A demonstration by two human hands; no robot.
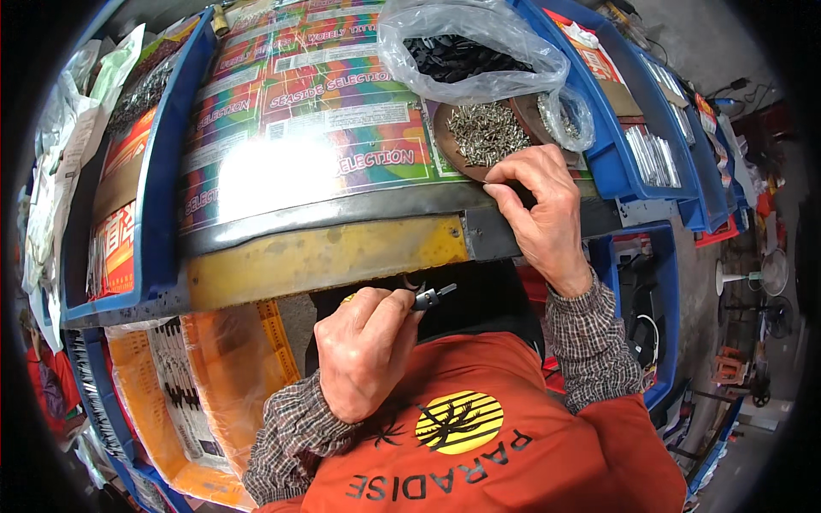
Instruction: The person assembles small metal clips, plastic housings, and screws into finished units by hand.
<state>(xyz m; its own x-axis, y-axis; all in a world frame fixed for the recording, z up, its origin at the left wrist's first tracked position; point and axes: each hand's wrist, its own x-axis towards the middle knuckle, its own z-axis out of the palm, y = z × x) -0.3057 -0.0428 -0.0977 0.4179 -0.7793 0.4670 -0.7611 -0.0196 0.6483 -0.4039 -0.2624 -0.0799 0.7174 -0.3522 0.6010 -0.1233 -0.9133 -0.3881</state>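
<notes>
My left hand (363, 346) is closed, below the table's front edge. It grips a small black and silver piece with a thin metal tip (434, 296), which points to the right; the fingers hide its rear part. My right hand (543, 205) is above the front edge of the table, thumb and forefinger pinched at the near rim of a round brown dish (446, 144). Whatever sits between those fingertips is too small to name. Many small silvery metal pins (486, 134) fill the dish. Beside it, a second dish (532, 120) is partly covered by clear plastic.
Behind the dishes lies a clear plastic bag (402, 51) of black parts (457, 58). Blue bins stand left (162, 197) and right (611, 154), the right one holding metal strips (652, 158). A plastic-lined orange crate (231, 376) is at lower left. The table's yellow front edge (325, 256) separates my hands.
</notes>
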